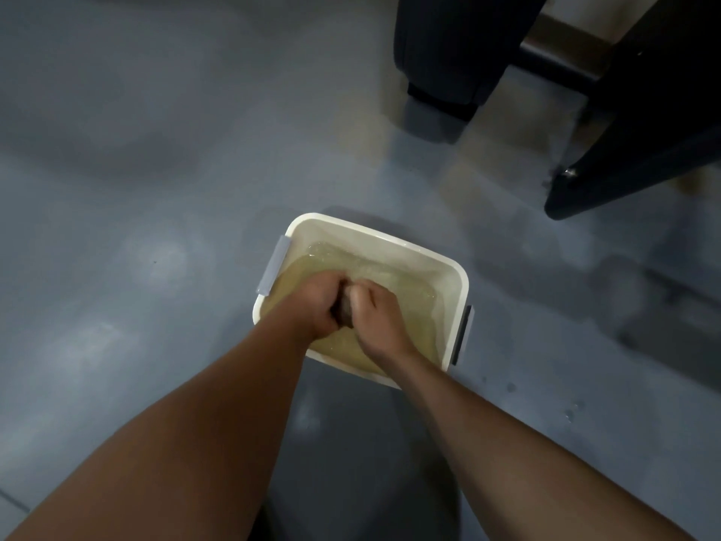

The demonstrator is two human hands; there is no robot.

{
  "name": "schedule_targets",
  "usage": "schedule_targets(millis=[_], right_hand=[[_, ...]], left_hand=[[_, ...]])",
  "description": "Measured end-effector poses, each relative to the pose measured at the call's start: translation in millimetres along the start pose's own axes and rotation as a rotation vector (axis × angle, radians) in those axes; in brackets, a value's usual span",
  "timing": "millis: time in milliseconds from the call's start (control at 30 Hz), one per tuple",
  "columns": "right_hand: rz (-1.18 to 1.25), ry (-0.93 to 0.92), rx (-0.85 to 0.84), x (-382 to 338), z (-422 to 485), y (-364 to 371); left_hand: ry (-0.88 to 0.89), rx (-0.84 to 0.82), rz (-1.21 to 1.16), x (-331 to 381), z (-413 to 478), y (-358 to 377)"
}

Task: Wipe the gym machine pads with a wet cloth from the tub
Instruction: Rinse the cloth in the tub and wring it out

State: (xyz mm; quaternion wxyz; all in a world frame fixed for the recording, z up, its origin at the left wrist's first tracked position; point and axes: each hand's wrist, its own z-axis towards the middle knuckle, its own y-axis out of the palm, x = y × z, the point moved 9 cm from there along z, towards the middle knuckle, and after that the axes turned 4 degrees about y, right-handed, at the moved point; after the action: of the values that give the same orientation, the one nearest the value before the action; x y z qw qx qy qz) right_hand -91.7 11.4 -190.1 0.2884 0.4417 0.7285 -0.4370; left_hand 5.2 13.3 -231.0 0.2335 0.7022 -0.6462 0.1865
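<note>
We grip the dark wet cloth with both hands, pressed together over the middle of the white tub. The left hand and right hand each have their fingers curled tight round the cloth. It is bunched into a short roll, and the strip showing between our hands has its long axis running from near us to away from us; its ends are hidden. The cloth sits just at the murky yellowish water. The tub, with grey side handles, stands on the blue-grey floor, near a black gym machine frame.
</note>
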Motion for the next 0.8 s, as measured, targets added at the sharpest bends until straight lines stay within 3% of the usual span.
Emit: schedule_targets(millis=[67,133,233,267,333,433,500,600,733,800], right_hand=[[-0.129,-0.136,-0.026,-14,-5,8],[-0.318,-0.161,-0.056,-11,-1,11],[-0.478,-0.039,-0.027,14,20,-2],[-0.504,0.043,0.011,25,26,-10],[-0.505,0.180,0.131,44,32,-28],[-0.299,0.328,0.197,64,26,-42],[-0.215,0.341,0.079,69,24,-30],[-0.120,0.294,-0.096,55,23,-14],[0.294,0.452,-0.025,54,19,-22],[0.233,0.549,0.014,67,17,-27]], left_hand=[[0.161,-0.002,0.463,17,-3,-4],[0.260,-0.015,0.689,22,4,0],[0.154,-0.040,0.248,8,3,8],[0.157,-0.035,0.346,6,6,2],[0.308,-0.075,0.863,20,-2,7],[0.322,-0.014,0.996,20,5,-5],[0.367,0.021,1.054,17,11,-2],[0.403,-0.076,1.142,5,15,12],[0.496,-0.023,1.074,23,4,18],[0.471,0.018,0.932,33,-2,14]])
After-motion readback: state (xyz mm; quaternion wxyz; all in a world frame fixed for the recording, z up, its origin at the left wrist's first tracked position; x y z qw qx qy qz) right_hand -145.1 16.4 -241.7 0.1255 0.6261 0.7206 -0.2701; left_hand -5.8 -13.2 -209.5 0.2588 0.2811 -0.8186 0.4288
